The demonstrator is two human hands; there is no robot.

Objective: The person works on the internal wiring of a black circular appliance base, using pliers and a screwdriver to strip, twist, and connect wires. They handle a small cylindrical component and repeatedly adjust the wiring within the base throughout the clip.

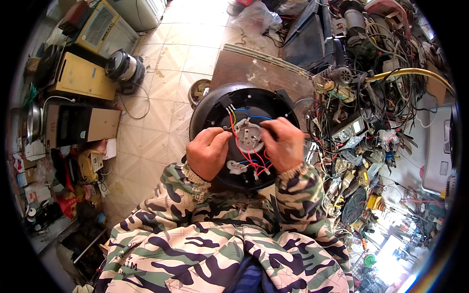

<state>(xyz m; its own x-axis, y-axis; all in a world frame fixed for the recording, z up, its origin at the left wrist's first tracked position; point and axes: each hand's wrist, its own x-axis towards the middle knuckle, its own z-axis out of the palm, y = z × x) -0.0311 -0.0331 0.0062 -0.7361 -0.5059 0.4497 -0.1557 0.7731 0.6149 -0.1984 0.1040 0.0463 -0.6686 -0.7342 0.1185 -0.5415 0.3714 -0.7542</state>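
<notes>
From where I stand, taking the black housing as the dial with twelve away from the worker, a heap of cables and parts point(376, 102) spreads from about two o'clock to four. A wooden board point(264, 66) lies beyond, toward one. The round black housing point(200, 115) sits right in front of the worker, open side up.

Both hands reach over it: the left hand point(209, 154) between eight and nine, the right hand point(283, 146) between three and four. Each has its thumb and fingers drawn in narrow; whether either grips a wire I can't tell.

Between them is the pale disc point(250, 136), round, so with no long axis. It lies at about three o'clock from the left fingertips, a little apart; the right fingertips are nearer, over its one-o'clock edge. The red wires point(235, 130) stretch roughly from eleven to five, past the left fingertips. A black block point(225, 101) sits at eleven, and a small white connector point(266, 171) at five.
</notes>
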